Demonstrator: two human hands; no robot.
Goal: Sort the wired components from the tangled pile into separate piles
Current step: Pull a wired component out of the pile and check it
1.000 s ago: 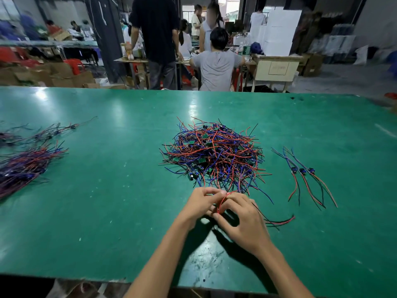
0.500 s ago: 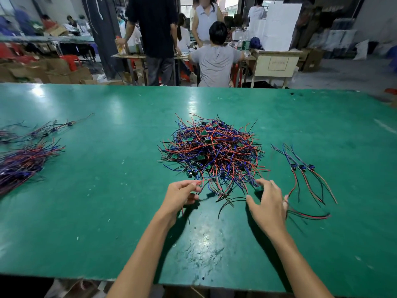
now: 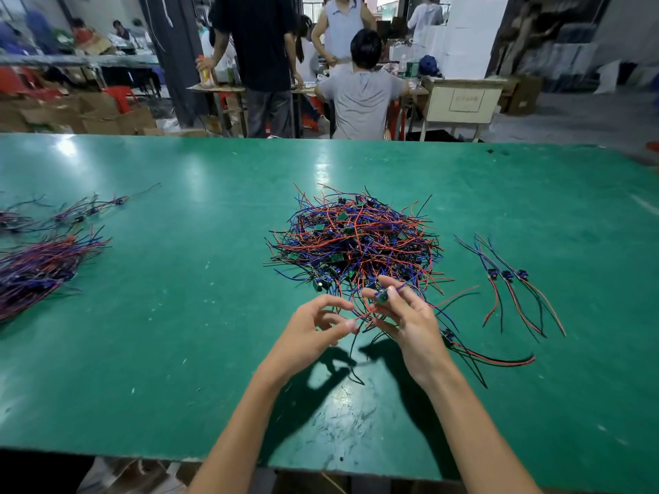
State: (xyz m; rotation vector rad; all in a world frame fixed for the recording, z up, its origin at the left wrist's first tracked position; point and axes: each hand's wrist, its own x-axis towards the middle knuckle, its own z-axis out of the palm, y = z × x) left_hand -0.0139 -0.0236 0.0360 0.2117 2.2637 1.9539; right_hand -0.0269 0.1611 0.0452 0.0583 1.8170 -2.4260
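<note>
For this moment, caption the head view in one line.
Right hand pinches a small green board while left hand pinches its wires beside the tangled pile.

single head-worn wide-angle view, looking forward and down, close over the green table [image 3: 149, 351], workshop beyond

Tangled pile [image 3: 354, 240] at the table's [image 3: 178, 351] centre. Toward the left edge, two sorted piles: larger bundle [image 3: 39, 269] nearer the front edge, smaller spread [image 3: 76, 212] behind it. Toward the right edge, three components [image 3: 510, 279] side by side. One more component [image 3: 478, 354] lies between pile and front edge, right of both hands.
</note>
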